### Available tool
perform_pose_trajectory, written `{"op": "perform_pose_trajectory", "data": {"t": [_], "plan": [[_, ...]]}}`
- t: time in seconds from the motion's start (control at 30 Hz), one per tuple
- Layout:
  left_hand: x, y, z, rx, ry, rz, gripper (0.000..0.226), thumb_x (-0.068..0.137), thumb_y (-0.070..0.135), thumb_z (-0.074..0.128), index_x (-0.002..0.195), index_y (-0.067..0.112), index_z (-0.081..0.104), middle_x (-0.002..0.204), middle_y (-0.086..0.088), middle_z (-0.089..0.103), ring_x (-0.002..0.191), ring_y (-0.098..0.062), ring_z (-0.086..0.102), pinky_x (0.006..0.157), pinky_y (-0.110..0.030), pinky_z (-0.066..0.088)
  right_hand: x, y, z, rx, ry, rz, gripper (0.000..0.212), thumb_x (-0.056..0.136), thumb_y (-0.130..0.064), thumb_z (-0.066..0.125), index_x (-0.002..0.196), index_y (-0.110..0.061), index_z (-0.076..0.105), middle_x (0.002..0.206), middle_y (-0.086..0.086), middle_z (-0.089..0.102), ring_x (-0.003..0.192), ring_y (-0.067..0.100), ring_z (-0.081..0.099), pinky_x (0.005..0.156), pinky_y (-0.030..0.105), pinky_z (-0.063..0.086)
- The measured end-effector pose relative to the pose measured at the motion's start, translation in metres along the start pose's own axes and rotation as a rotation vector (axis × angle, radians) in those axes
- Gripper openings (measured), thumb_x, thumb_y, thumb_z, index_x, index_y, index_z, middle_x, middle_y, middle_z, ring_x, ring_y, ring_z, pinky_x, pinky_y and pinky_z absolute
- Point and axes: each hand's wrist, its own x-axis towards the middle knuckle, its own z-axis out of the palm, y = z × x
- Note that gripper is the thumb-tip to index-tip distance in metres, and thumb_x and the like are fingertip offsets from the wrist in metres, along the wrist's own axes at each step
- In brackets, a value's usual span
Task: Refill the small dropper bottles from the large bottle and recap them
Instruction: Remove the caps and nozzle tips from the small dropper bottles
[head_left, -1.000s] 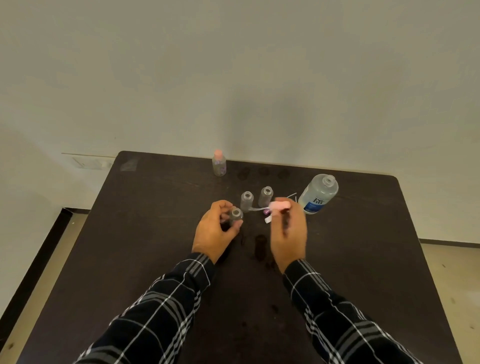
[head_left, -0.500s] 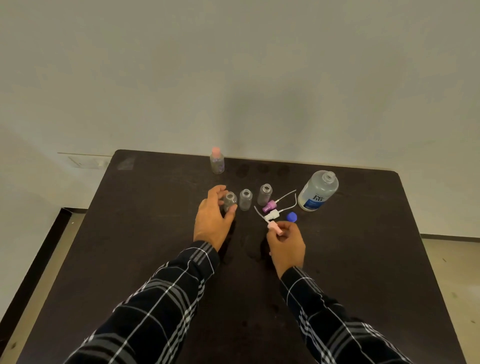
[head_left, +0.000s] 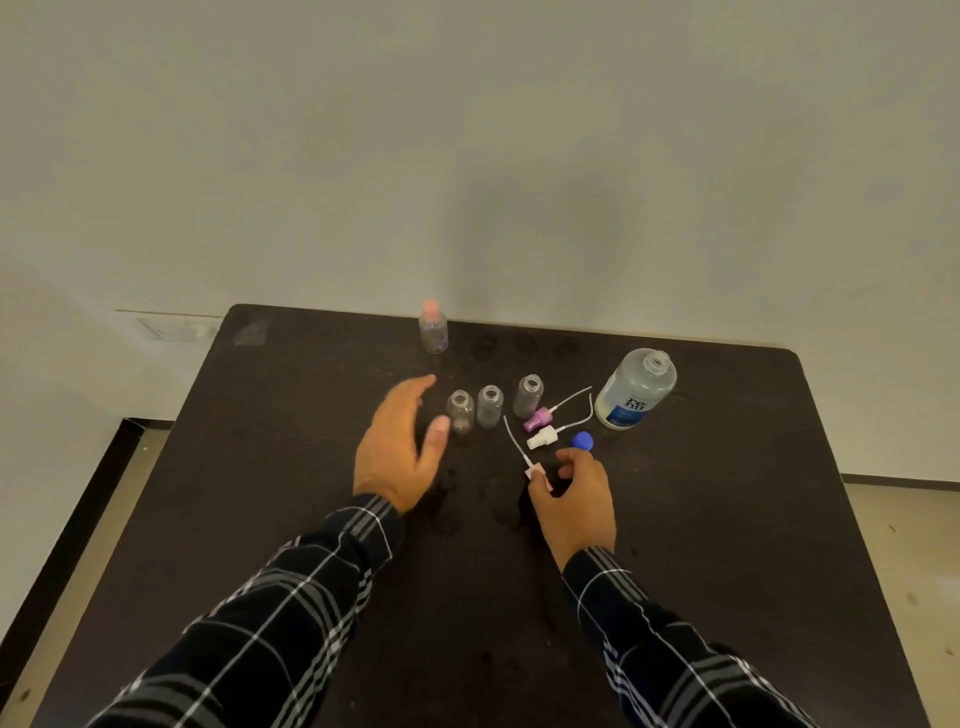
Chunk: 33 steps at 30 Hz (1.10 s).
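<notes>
**Hovering hands over open dropper bottles**

Reaching out from plaid sleeves (head_left: 311, 597), both hands are over the dark table (head_left: 727, 519). The left hand (head_left: 400, 457) is spread, fingers nearly straight and holding nothing; it is blurred, and its thumb is just beside the left bottle (head_left: 461, 410). The right hand (head_left: 574, 499) has its fingers curled, the thumb tip against the pink cap (head_left: 536, 473); whether it pinches that cap or only touches it cannot be told. The cap's thin white tube (head_left: 514, 441) runs away from the hand towards the bottles.

Just beyond the right hand lie the white cap (head_left: 540, 437), the blue cap (head_left: 583, 440) and the purple cap (head_left: 537, 418), close together, each spray cap trailing its own tube. Behind them stand three small clear bottles in a row, upright and uncapped: the left bottle, the middle bottle (head_left: 490, 406) and the right bottle (head_left: 529, 396). To the right of the row stands the large bottle (head_left: 635, 389), its mouth open and its blue label facing the camera. Near the far edge, well apart from the rest, stands the capped bottle (head_left: 432, 328), upright with a pink top; behind it rises a plain pale wall (head_left: 467, 156).
</notes>
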Motion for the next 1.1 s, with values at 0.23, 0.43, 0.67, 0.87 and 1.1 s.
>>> {"op": "perform_pose_trajectory", "data": {"t": [0.23, 0.43, 0.67, 0.87, 1.1], "plan": [[0.081, 0.012, -0.013, 0.049, 0.062, -0.145, 0.078, 0.092, 0.019, 0.058, 0.155, 0.03, 0.014, 0.154, 0.001, 0.031, 0.137, -0.024, 0.04, 0.107, -0.047, 0.043, 0.003, -0.002, 0.0, 0.014, 0.02, -0.031, 0.036, 0.088, -0.035, 0.069, 0.12, -0.033, 0.053, 0.102, -0.014, 0.054, 0.085, 0.002, 0.056, 0.065, 0.014, 0.04], [0.119, 0.014, -0.004, 0.094, -0.053, -0.17, 0.079, 0.088, 0.019, 0.071, 0.153, 0.03, 0.026, 0.143, 0.003, 0.046, 0.132, -0.023, 0.041, 0.106, -0.045, 0.04, 0.004, -0.014, -0.002, 0.045, 0.145, -0.103, 0.015, 0.092, -0.03, 0.062, 0.103, -0.036, 0.054, 0.088, -0.014, 0.06, 0.077, 0.003, 0.059, 0.064, 0.017, 0.046], [0.125, 0.012, 0.005, 0.058, 0.053, -0.208, 0.026, 0.09, 0.023, 0.064, 0.114, 0.027, 0.055, 0.097, 0.004, 0.062, 0.092, -0.022, 0.062, 0.075, -0.033, 0.047, 0.009, -0.019, -0.003, 0.096, 0.174, -0.104, 0.014, 0.093, -0.029, 0.058, 0.097, -0.041, 0.053, 0.08, -0.013, 0.063, 0.071, 0.004, 0.061, 0.063, 0.024, 0.052], [0.094, 0.007, -0.012, -0.009, 0.099, -0.149, 0.019, 0.091, 0.02, 0.065, 0.104, 0.029, 0.056, 0.103, 0.006, 0.06, 0.092, -0.013, 0.058, 0.082, -0.03, 0.047, 0.002, -0.025, 0.001, 0.088, 0.14, -0.109, 0.008, 0.094, -0.03, 0.056, 0.098, -0.036, 0.055, 0.08, -0.011, 0.063, 0.069, 0.007, 0.061, 0.065, 0.032, 0.056], [0.063, 0.007, -0.031, 0.015, 0.059, -0.171, 0.035, 0.09, 0.017, 0.066, 0.122, 0.022, 0.054, 0.117, -0.002, 0.059, 0.106, -0.019, 0.058, 0.093, -0.036, 0.048, -0.016, -0.043, 0.007, 0.108, 0.105, -0.163, 0.009, 0.094, -0.028, 0.056, 0.098, -0.036, 0.056, 0.072, -0.01, 0.062, 0.061, 0.007, 0.059, 0.062, 0.033, 0.056]]}}
